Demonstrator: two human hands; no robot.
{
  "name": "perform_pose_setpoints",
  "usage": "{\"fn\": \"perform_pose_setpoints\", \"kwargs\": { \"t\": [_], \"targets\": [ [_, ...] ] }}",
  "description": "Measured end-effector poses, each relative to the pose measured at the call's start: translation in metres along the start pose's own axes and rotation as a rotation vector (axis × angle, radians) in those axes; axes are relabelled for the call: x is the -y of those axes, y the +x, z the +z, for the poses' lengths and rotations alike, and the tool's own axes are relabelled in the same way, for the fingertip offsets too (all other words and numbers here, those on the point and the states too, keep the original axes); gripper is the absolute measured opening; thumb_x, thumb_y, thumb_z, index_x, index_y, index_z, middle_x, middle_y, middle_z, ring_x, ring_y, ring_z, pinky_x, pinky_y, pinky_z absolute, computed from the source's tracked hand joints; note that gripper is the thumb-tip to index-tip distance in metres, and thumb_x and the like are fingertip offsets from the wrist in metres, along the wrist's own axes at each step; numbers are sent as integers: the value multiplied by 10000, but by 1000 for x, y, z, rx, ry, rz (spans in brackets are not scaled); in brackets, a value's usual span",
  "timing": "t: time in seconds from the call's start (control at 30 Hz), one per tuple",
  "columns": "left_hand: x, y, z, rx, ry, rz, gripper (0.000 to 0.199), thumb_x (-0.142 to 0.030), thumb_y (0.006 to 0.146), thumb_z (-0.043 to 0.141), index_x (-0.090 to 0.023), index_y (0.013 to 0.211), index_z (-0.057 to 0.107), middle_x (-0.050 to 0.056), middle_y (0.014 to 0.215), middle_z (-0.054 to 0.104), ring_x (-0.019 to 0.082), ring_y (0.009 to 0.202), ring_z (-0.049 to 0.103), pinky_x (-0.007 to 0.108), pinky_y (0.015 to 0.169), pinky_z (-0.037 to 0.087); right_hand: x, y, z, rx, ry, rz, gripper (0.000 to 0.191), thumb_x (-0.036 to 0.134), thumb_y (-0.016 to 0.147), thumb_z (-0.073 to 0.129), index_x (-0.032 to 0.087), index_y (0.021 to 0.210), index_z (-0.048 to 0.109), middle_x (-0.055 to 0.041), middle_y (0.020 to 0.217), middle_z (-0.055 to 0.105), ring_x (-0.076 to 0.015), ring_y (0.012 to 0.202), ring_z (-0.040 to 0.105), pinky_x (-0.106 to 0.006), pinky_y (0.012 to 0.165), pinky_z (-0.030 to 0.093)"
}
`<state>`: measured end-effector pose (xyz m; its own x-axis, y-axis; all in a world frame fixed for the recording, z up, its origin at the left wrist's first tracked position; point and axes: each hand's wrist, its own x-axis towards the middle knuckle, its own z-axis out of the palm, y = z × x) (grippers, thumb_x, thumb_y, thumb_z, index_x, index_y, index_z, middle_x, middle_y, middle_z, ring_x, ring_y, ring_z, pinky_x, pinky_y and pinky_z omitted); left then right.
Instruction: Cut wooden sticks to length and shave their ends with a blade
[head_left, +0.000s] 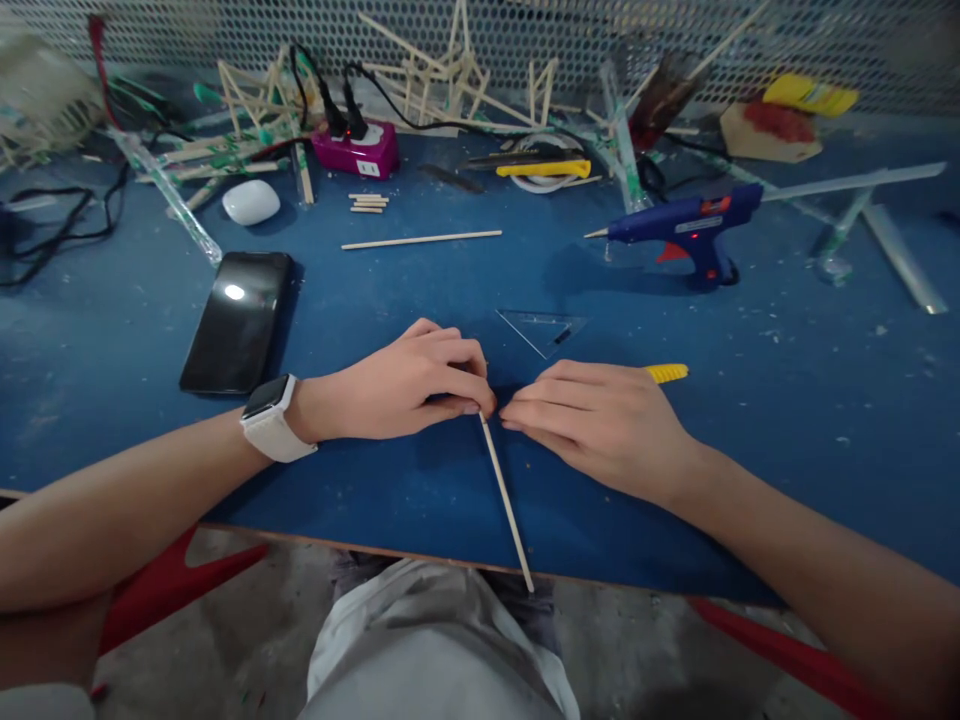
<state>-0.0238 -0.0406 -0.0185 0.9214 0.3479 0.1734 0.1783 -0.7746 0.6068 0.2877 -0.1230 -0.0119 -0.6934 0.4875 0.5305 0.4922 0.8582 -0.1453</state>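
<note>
A thin wooden stick [506, 502] lies slantwise, its near end reaching past the table's front edge. My left hand [424, 385], with a watch [274, 415] on its wrist, is closed and pinches the stick's far end between thumb and fingers. Just right of that end, my right hand [611, 425] is closed, its fingertips pressed together and slightly apart from the left ones. From behind the right hand sticks out the ribbed yellow handle [667, 373] of a tool; the hand hides the remainder. A clear set square [544, 330] lies flat beyond both hands.
A blue glue gun [686, 232] stands at the right. On the left are a phone [238, 322] and a white case [251, 202]. Further back are another stick [421, 240], short stick pieces [368, 203], a purple power adapter [356, 150], a yellow cutter [544, 170] and stick frames [450, 75].
</note>
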Motion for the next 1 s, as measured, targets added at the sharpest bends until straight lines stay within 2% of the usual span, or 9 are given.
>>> {"fn": "perform_pose_setpoints", "kwargs": {
  "t": [0.33,0.5,0.7,0.9,1.0],
  "targets": [
    [4,-2,-3,-12,34,19,236,-336,1346,688,-349,1319,922,36,1296,870,235,1164,784,425,1089,447,-3,-1,7,-8,6,2,206,247,1316,743,199,1187,897,7,1086,945,-186,934,820,-343,830,637],
    [6,1,-4,24,13,-36,263,-353,1339,682,-352,1329,945,55,1324,865,264,1218,779,441,1145,438,-5,-1,2,29,39,43,177,236,1292,751,212,1202,901,-20,1133,947,-212,986,856,-353,824,637],
    [7,2,-1,-17,21,9,266,-329,1335,659,-343,1321,924,52,1346,865,250,1174,770,444,1137,418,-9,-3,-1,63,5,79,195,274,1292,736,263,1200,907,-7,1121,951,-208,976,876,-345,834,653],
    [1,3,1,-17,44,-2,314,-346,1348,605,-337,1318,918,61,1332,854,255,1182,764,463,1157,446,-6,-2,-8,68,-35,41,132,210,1268,782,252,1198,885,5,1128,956,-198,960,881,-354,867,690],
    [-2,3,3,-40,61,11,309,-323,1348,607,-327,1304,913,62,1343,848,255,1162,766,465,1145,450,-5,0,-12,49,-96,11,108,225,1262,814,239,1171,871,-6,1107,957,-225,972,897,-388,848,671]
  ]
}}
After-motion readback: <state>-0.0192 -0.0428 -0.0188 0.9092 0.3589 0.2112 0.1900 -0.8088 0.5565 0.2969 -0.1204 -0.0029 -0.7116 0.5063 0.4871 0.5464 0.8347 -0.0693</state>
